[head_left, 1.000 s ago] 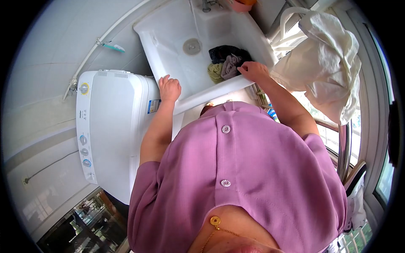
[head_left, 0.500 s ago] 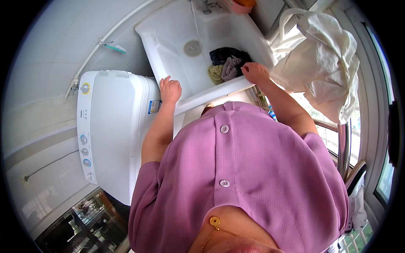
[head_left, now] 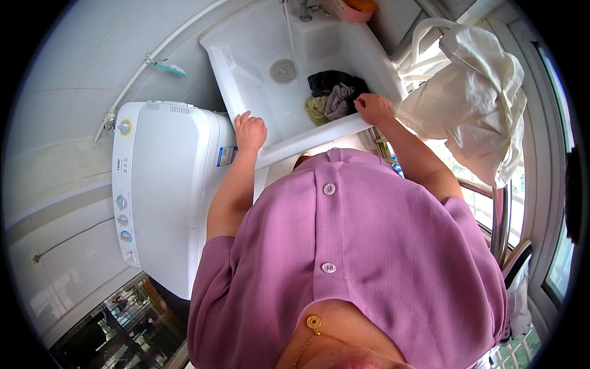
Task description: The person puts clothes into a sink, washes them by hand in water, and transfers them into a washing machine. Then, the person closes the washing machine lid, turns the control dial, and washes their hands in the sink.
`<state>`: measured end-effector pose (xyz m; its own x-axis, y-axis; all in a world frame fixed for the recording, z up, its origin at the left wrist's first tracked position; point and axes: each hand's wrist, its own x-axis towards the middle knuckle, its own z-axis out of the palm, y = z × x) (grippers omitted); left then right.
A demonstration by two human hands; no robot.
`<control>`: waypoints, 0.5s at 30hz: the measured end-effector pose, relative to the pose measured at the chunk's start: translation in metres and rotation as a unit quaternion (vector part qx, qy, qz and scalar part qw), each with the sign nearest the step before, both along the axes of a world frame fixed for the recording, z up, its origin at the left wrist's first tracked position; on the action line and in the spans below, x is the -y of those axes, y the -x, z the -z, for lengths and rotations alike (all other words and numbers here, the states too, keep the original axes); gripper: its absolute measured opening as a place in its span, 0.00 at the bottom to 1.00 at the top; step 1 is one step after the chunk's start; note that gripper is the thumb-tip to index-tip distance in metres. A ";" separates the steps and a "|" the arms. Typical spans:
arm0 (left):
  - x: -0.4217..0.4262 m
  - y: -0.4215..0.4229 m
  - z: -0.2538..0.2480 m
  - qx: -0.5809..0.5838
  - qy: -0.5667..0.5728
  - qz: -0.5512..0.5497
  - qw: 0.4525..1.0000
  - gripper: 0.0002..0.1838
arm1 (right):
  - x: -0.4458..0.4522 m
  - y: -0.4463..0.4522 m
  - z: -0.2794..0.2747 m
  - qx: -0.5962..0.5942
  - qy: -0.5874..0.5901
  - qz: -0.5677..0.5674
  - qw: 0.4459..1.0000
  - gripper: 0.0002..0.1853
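Note:
My left hand (head_left: 251,131) rests on the near left rim of the white sink (head_left: 301,142), fingers apart and holding nothing. My right hand (head_left: 375,109) is at the near right rim, beside the clothes, its fingers curled; whether they grip anything is too small to tell. In the basin lie a black cloth (head_left: 332,80), a greyish-purple cloth (head_left: 337,103) and a yellow-green cloth (head_left: 316,109), bunched together. Water runs in a thin stream from the tap (head_left: 305,10) toward the drain (head_left: 283,71).
A white washing machine (head_left: 169,184) stands left of the sink. To the right hangs a white cloth (head_left: 482,92) by the window and a metal rail (head_left: 500,215). A toothbrush (head_left: 171,69) sits at the wall pipe. Behind the sink is a pink container (head_left: 353,11).
The view has shifted slightly, showing the sink a little lower. My right hand has drawn slightly away from the clothes, toward the right. My left hand stays on the rim.

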<state>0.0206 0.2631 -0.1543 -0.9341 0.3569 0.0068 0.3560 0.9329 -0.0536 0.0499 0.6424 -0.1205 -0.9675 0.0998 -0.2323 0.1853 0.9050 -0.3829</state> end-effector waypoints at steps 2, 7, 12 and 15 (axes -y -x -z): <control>0.000 0.000 -0.001 0.002 0.002 0.000 1.000 0.08 | 0.000 0.000 -0.001 -0.002 0.001 -0.001 1.000 0.16; -0.002 0.000 -0.004 0.018 0.011 -0.008 1.000 0.09 | -0.001 0.000 0.002 -0.001 -0.004 -0.003 1.000 0.16; -0.001 0.001 -0.003 0.020 0.012 -0.005 1.000 0.09 | 0.000 0.001 0.005 -0.001 -0.010 -0.001 1.000 0.15; -0.001 0.001 -0.002 0.019 0.012 -0.005 1.000 0.09 | 0.001 0.000 0.002 -0.003 -0.006 0.004 1.000 0.15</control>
